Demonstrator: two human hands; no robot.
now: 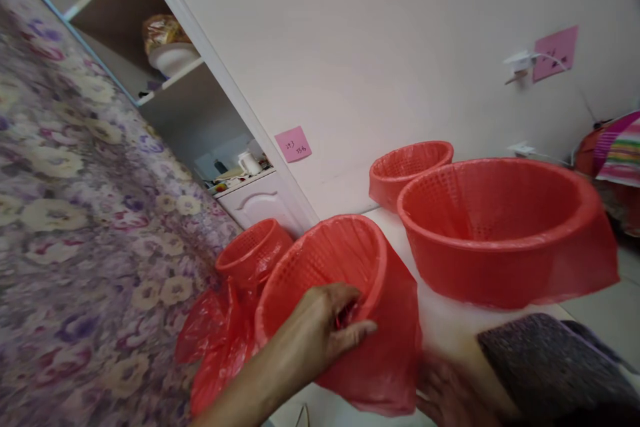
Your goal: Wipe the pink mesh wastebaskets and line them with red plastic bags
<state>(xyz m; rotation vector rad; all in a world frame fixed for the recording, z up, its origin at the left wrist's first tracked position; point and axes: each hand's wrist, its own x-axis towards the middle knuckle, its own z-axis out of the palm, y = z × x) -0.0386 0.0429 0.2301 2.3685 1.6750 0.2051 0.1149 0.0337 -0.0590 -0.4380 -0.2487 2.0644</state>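
Observation:
My left hand [325, 330] grips the rim of a red mesh basket [330, 267] lined with a red plastic bag; the thumb lies outside and the fingers curl inside the rim. My right hand [450, 397], in a dark grey sleeve, presses against the red bag at the basket's lower right; its fingers are blurred. A second bagged red basket [253, 253] lies just behind to the left. A large red basket [505, 233] with a bag stands on the white table [450, 320] to the right.
Another red basket [407, 170] stands at the back by the wall. A flowered curtain [75, 200] fills the left. White shelves [170, 73] hold a bowl and a kettle. Pink notes [293, 144] stick on the wall. Striped fabric [620, 147] lies at far right.

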